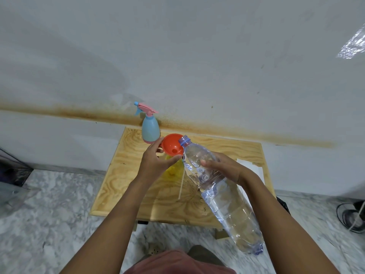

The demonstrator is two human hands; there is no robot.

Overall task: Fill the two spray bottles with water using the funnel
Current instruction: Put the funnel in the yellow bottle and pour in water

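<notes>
Here the left hand (156,161) is curling around the rim of an orange funnel (172,144), thumb on the near edge and fingers wrapping the left side, so it is grasping the funnel and steadying it. The funnel is sitting upright in the neck of a yellow spray bottle (174,168), which is standing on the wooden table (126,178) and is mostly hidden behind that hand. The right hand (223,167) is closing around the upper part of a large clear water bottle (221,192), thumb pressing into the crumpled plastic, fingers wrapping behind it. The water bottle is lying tilted, its uncapped blue-ringed mouth pointing up and left, touching or just beside the funnel's right rim, while its base is hanging low toward the near right, past the table edge. Whether water is flowing cannot be told. A blue spray bottle (150,127) with a pink trigger head is standing upright at the far edge of the table, just beyond the funnel, against the stained white wall (197,56). A thin pale stick (181,184) is lying on the table between the two arms.
</notes>
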